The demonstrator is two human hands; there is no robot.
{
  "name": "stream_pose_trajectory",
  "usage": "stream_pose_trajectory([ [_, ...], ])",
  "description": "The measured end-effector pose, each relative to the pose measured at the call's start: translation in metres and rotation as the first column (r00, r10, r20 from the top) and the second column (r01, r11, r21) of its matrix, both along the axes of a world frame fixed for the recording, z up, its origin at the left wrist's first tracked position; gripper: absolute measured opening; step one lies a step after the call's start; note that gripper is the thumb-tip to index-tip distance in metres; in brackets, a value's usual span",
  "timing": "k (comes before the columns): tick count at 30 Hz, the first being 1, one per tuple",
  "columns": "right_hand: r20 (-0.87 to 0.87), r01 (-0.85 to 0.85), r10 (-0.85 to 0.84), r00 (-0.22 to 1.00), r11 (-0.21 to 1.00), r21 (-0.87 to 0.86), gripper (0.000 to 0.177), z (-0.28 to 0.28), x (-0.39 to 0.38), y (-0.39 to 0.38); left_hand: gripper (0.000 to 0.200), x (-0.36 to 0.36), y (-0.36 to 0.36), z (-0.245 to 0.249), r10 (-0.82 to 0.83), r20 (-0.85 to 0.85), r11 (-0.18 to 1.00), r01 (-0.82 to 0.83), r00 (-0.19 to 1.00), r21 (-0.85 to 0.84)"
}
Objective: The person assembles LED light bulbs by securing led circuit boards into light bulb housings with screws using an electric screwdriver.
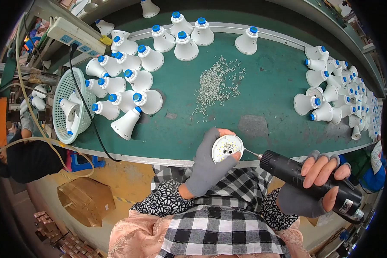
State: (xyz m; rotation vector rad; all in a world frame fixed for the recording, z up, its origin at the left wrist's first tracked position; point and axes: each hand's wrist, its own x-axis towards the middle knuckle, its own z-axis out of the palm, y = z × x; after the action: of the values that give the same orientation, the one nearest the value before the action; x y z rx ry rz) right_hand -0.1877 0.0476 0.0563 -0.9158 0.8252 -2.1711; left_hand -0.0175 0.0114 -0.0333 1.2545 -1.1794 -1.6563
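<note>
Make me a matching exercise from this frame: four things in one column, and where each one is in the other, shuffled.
Things:
1. black power driver
2. round lamp
3. small silvery parts
4. pale green basket

Places:
A. scattered on the green tabletop
B. in the left hand, board side showing
C. at the tabletop's left end, with white housings inside
D. gripped in the right hand

Right pairs: 1-D; 2-B; 3-A; 4-C
</note>
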Motion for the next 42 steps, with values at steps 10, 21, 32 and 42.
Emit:
stream_pose_trajectory([
  [10,0.071,0.061,-0.056,0.996,0.996,-0.059,0.018,0.001,-0.005,-0.004,0.052,0.007,-0.008,0.002,0.177,-0.337,0.926,-0.04,0.925,0.376],
  [21,-0.051,0.018,-0.02,0.999,1.0,-0.026,0.032,-0.003,0.001,0.006,0.044,-0.005,0.002,0.007,0.016,-0.091,0.987,-0.002,0.996,0.16],
  [32,-0.079,0.052,-0.046,0.996,0.996,0.067,0.04,-0.001,0.0,0.01,0.037,-0.013,0.008,-0.005,0.005,0.094,0.983,0.013,0.996,-0.184],
  [42,-0.088,0.01,-0.008,0.996,1.0,0.023,0.037,-0.007,-0.002,0.004,0.037,-0.014,0.008,-0.006,-0.003,0.116,0.98,0.026,0.993,-0.197],
])
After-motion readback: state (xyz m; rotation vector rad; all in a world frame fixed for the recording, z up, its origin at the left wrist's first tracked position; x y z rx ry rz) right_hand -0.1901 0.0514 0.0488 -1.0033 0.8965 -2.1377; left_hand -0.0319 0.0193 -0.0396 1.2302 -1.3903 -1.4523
